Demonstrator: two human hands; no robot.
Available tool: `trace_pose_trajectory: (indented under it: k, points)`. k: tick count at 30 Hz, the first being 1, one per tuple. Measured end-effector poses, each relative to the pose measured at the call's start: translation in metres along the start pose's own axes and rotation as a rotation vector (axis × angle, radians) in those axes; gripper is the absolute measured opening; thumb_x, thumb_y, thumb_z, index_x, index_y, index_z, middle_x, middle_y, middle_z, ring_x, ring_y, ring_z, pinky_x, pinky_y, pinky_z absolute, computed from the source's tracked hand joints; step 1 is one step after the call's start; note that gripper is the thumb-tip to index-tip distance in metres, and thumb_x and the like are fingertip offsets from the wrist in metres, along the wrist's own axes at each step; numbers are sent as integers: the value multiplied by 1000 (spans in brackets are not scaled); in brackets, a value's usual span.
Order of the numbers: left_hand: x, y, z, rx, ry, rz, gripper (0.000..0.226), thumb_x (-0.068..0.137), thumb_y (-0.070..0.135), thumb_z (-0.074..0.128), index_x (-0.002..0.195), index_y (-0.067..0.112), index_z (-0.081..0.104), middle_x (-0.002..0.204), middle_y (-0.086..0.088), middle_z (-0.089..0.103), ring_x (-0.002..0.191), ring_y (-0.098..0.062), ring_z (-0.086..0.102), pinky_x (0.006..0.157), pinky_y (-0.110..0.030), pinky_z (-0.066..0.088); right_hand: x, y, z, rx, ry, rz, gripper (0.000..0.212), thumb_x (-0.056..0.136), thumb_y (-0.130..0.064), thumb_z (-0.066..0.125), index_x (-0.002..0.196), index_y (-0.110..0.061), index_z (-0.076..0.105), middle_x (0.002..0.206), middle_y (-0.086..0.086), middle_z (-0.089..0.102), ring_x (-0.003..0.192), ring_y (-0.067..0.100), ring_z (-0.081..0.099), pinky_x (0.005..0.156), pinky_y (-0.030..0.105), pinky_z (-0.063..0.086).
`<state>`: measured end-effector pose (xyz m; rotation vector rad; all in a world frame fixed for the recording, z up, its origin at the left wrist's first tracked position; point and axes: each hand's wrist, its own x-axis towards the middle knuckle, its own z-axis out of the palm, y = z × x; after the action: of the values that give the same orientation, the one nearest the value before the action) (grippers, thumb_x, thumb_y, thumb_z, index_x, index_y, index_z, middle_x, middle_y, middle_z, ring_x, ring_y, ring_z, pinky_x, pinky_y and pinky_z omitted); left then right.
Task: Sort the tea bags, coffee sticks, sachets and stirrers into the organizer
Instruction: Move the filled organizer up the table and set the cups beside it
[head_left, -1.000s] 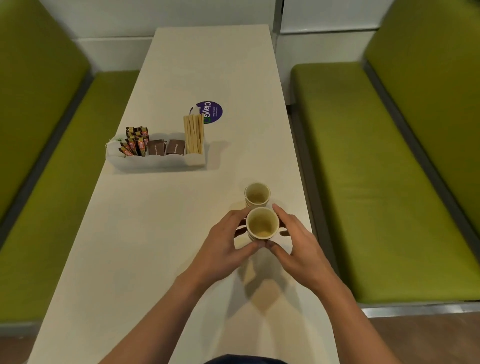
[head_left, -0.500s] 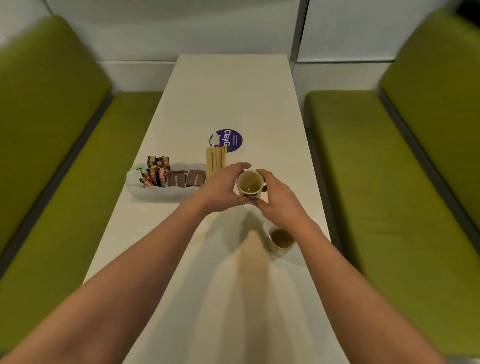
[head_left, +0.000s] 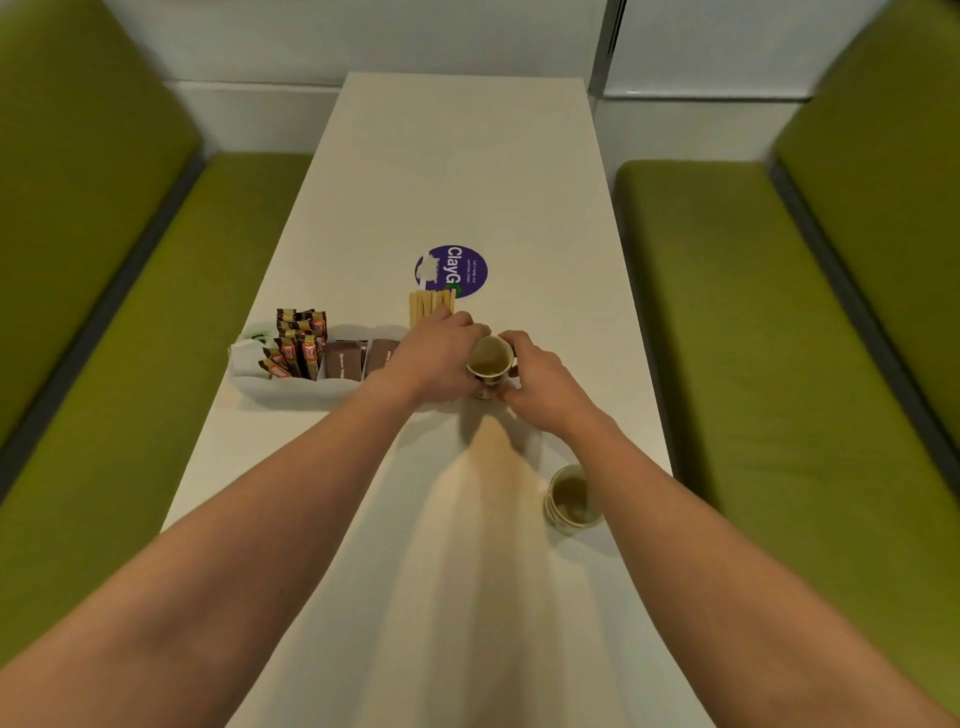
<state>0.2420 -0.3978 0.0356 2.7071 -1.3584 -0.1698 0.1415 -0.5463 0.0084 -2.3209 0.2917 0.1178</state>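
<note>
Head view, left to right. The organizer (head_left: 291, 387) lies crosswise on the white counter (head_left: 467, 156), towards its left edge. Its compartments hold, in order, tea bags (head_left: 248, 349), coffee sticks (head_left: 304, 345), brown sachets (head_left: 343, 364) and, at the right end, stirrers (head_left: 428, 306) standing with their long axis upright, tips near a purple sticker (head_left: 462, 267). Everything the task names appears to be in the organizer already; no loose item shows on the counter. The left hand (head_left: 436, 358) overlaps the organizer's right end, its fingers (head_left: 470, 327) curled round the far side of a cup (head_left: 488, 358). The right hand (head_left: 540, 382) grasps the same cup from the right. The cup thus sits between the hands, just beside the organizer's right end. Whether it touches the counter cannot be told. A second cup (head_left: 571, 501) stands apart, nearer the person, beside the right forearm. The organizer lies left of the fingers, so the left hand is the nearer.
</note>
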Motion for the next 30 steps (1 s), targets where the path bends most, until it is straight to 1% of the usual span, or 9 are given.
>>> trace_pose_trajectory:
  k: [4,8,10,14,16,18,21,24,30]
  points:
    - [1,1,1,23,-18,-22,73,76,53,76,138,19,55,123,-6,61,110,-27,49,96,-38,40,0,-1,1,19,6,8,69,87,-33,78,143,-20,41,130,7,64,114,29,62,96,48,52]
    - [-12,9,-5,16,21,-30,91,79,49,77,154,18,35,140,-9,52,123,-30,45,104,-41,39,-7,-3,-3,-56,-16,30,88,89,-28,77,159,-25,23,153,4,50,134,28,52,107,45,47]
    - [-27,20,-8,-42,134,-44,84,83,47,74,153,21,37,140,-8,52,123,-29,45,104,-42,40,-22,-5,-10,-54,39,19,87,91,-29,75,160,-29,21,155,-2,46,138,23,49,110,43,46]
    - [-73,52,-4,-350,357,-69,55,91,30,68,143,22,50,137,-3,52,123,-21,45,103,-35,41,-84,-12,-28,94,275,-62,64,95,-29,70,151,-34,40,141,-13,57,125,5,55,106,34,50]
    - [-98,70,5,-487,316,-87,57,91,29,70,143,26,48,140,2,49,126,-15,45,103,-29,39,-127,-11,-29,238,415,-100,51,95,-23,71,141,-33,53,132,-15,63,121,2,59,99,29,54]
    - [-119,87,22,-622,225,-121,72,86,36,76,149,32,41,142,9,45,125,-7,45,104,-26,41,-168,-4,-22,371,533,-124,41,94,-17,71,130,-34,61,125,-13,67,118,9,63,91,36,57]
    - [-141,109,52,-837,90,-179,100,75,51,84,155,38,26,145,14,39,129,-1,44,105,-23,41,-213,22,-4,403,624,-106,35,94,-31,68,128,-28,62,126,-9,66,115,19,63,84,40,57]
    - [-148,128,75,-947,73,-228,105,72,53,86,156,37,24,147,15,39,132,-1,44,108,-26,42,-234,48,11,472,525,30,55,96,-43,65,146,-29,48,143,-16,54,129,10,55,95,31,53]
    - [-144,150,89,-1125,159,-278,89,73,44,89,148,34,43,141,16,53,125,-2,55,105,-31,50,-224,79,31,427,184,136,73,100,-37,63,158,-45,21,158,-25,35,143,-2,39,118,40,40]
